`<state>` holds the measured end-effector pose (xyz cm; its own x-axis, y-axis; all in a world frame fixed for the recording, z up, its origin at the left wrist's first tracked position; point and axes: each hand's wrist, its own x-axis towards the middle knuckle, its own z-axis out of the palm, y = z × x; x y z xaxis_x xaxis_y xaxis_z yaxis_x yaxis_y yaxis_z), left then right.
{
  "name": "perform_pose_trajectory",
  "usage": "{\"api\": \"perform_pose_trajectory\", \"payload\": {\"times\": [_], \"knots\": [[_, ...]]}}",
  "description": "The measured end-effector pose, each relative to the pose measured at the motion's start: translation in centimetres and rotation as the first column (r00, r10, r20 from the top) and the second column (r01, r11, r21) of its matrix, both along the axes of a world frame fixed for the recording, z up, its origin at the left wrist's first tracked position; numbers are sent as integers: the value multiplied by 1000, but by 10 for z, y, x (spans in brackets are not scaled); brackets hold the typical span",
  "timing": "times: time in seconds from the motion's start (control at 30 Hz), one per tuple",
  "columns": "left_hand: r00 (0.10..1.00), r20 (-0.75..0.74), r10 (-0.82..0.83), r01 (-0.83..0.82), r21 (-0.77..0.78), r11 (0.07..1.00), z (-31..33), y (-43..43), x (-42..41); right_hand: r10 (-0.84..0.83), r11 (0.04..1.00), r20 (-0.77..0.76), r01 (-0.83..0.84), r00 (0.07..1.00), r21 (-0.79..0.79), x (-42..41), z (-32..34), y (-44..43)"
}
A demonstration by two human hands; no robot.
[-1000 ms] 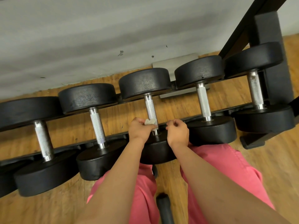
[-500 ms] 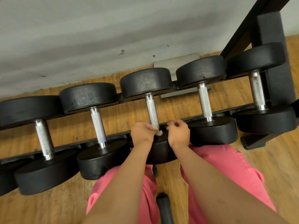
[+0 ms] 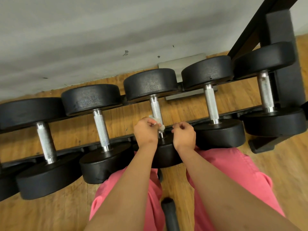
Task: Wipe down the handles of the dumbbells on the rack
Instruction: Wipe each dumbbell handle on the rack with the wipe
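Several black dumbbells with knurled silver handles lie side by side on a low black rack [image 3: 120, 139]. My left hand [image 3: 145, 130] grips a small white wipe [image 3: 159, 125] wrapped round the near end of the middle dumbbell's handle [image 3: 155, 109]. Just right of that handle my right hand [image 3: 184, 134] hovers over the near weight head [image 3: 166, 152], fingers curled and holding nothing. Neighbouring handles stand at the left [image 3: 101, 129] and at the right [image 3: 211, 104]. The lower part of the wiped handle is hidden by my left hand.
A grey wall runs behind the rack. The rack's black upright frame [image 3: 281, 52] rises at the right. The floor is wooden [image 3: 50, 214]. My pink shorts [image 3: 233, 172] and a black bar [image 3: 170, 212] lie below my arms.
My left hand with the wipe slid down the middle handle toward the near weight head, then back up a little. My right hand stayed beside it.
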<state>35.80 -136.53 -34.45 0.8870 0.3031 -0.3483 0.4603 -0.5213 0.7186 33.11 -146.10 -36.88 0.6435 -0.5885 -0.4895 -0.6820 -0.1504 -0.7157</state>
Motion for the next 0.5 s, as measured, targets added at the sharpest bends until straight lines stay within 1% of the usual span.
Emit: {"api": "perform_pose_trajectory", "payload": {"times": [0.07, 0.13, 0.17, 0.23, 0.3, 0.33, 0.4, 0.5], "knots": [[991, -125, -55, 54, -6, 998, -2, 6, 0, 2, 1000, -8, -2, 1000, 1, -1, 0, -1], [959, -247, -136, 132, -35, 991, -5, 13, -2, 2, 1000, -10, -2, 1000, 9, -2, -1, -1], [952, -258, -167, 161, -43, 986, -6, 16, -2, 2, 1000, -10, -2, 1000, 11, -2, -1, -1], [962, -200, -185, 173, -75, 982, -6, 18, 1, -2, 1000, -8, 2, 1000, 18, -1, 0, 0], [980, -147, -131, 103, -184, 978, -6, 18, 5, -8, 1000, -3, 8, 1000, 21, 0, 1, 0], [984, -152, -95, 56, -241, 969, -6, 20, 5, -8, 1000, -1, 8, 1000, 17, 0, 0, -1], [972, -218, -86, 15, -308, 951, -9, 24, 4, -5, 1000, -3, 5, 1000, 17, -2, 0, -1], [919, -325, -224, 121, -308, 944, -11, 32, 4, -1, 1000, -12, 1, 1000, 23, -3, 1, 0]]}}
